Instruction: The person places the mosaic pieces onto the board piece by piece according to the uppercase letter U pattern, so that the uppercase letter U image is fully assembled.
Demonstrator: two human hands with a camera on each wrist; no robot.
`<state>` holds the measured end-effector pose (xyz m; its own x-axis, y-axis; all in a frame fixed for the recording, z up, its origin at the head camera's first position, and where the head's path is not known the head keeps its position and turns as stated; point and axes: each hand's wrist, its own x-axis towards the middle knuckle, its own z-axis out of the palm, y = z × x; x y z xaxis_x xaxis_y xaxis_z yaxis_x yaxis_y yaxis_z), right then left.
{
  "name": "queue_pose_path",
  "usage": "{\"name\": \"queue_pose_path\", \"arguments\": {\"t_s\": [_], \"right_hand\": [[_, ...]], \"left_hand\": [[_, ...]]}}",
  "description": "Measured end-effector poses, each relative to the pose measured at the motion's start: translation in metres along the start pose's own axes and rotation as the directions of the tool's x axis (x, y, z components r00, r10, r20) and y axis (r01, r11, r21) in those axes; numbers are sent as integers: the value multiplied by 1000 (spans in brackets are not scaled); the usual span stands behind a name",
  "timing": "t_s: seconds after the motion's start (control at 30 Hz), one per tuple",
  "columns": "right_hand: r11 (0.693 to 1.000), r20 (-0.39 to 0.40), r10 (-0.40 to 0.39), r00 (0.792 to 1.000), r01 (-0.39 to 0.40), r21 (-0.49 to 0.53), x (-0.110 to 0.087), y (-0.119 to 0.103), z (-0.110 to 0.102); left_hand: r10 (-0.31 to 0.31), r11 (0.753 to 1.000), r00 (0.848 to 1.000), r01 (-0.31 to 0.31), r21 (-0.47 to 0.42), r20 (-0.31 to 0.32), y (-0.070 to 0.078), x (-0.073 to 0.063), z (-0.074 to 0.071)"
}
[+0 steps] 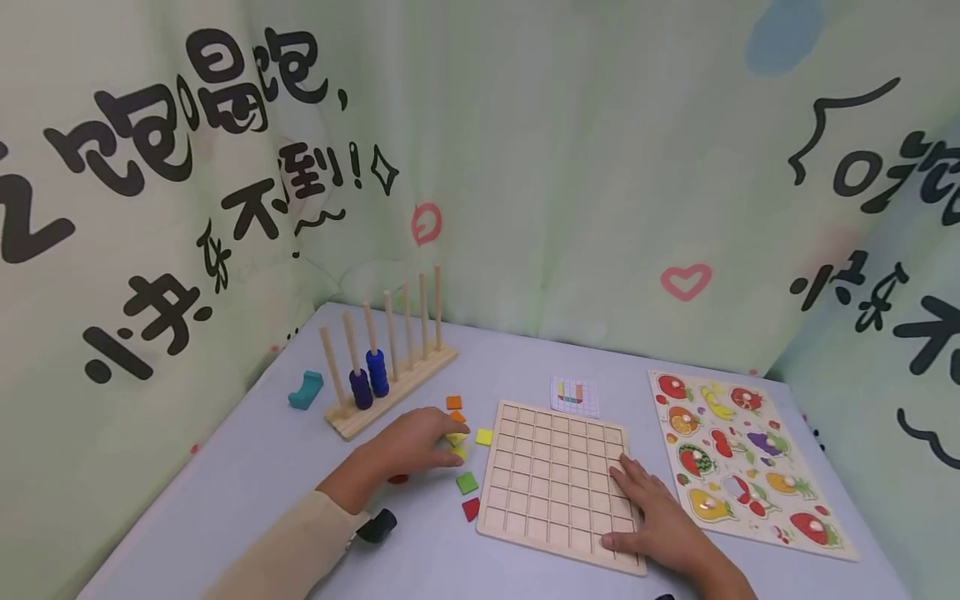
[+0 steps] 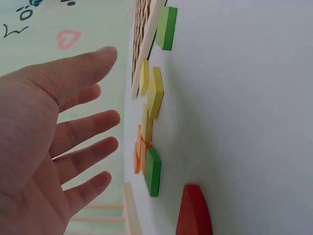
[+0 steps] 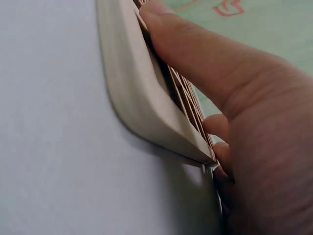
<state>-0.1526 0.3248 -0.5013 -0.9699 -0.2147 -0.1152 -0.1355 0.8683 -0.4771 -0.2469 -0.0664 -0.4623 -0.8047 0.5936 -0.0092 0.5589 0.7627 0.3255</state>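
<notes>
My left hand point(image 1: 416, 437) hovers above small coloured tiles, fingers spread and holding nothing. Under and around it lie orange tiles point(image 1: 453, 402), yellow tiles point(image 1: 484, 437), a green tile point(image 1: 467, 482) and a red tile point(image 1: 471, 509). The left wrist view shows another green tile point(image 2: 153, 171) and a red piece with a curved side point(image 2: 194, 210) on the table. To the right of the tiles lies a wooden grid board point(image 1: 551, 475) with bare squares. My right hand point(image 1: 660, 525) rests on its right side, the thumb lying on the grid and the fingers stretched along the edge.
Behind the board lies a small pattern card point(image 1: 576, 396). At the left stand a wooden peg rack point(image 1: 408, 383) with blue and purple rings and a teal curved block point(image 1: 306, 390). A fruit puzzle board point(image 1: 738, 462) lies at the right. Printed curtains point(image 1: 525, 167) enclose the table.
</notes>
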Motion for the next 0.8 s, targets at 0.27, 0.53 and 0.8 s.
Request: {"name": "queue_pose_path", "arguments": {"t_s": [0.27, 0.53, 0.8], "right_hand": [[1000, 16, -19, 1000, 18, 14, 1, -1, 0], [999, 12, -42, 999, 42, 26, -1, -3, -2], [998, 3, 50, 999, -50, 36, -3, -6, -2]], "left_hand": [[4, 1000, 999, -5, 25, 33, 1, 34, 14], [63, 996, 997, -65, 60, 33, 9, 49, 13], [54, 998, 998, -55, 18, 40, 13, 59, 21]]}}
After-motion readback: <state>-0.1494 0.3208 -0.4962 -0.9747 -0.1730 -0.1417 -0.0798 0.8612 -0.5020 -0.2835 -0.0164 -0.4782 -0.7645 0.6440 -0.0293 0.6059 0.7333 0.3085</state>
